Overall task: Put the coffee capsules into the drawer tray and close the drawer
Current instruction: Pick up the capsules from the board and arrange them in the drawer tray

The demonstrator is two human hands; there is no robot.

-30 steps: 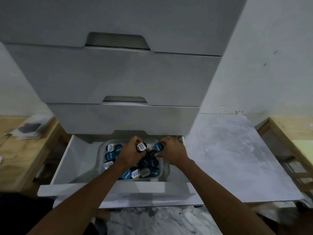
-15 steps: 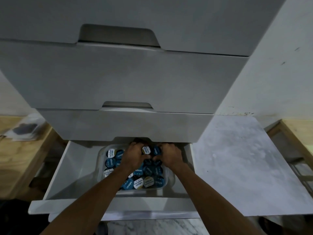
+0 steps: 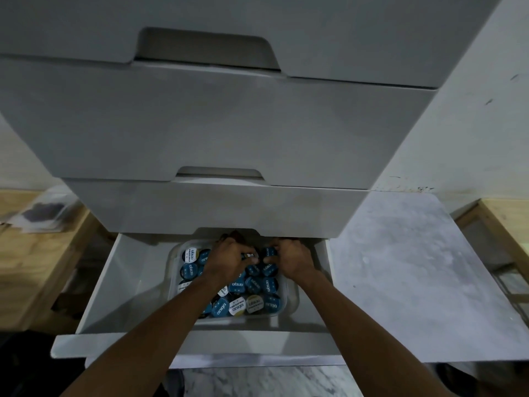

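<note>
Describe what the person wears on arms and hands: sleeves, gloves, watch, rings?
The left forearm and right forearm are bare to the frame edge; no sleeves show. The left hand and right hand wear no gloves. No watch, bracelet or ring is visible, though the light is dim.

The only print is on the capsules: each blue lid carries one white brand word, turned sideways and too small to read surely. Two white lids add a smaller line that seems to read "ROBUSTA GOLD".
</note>
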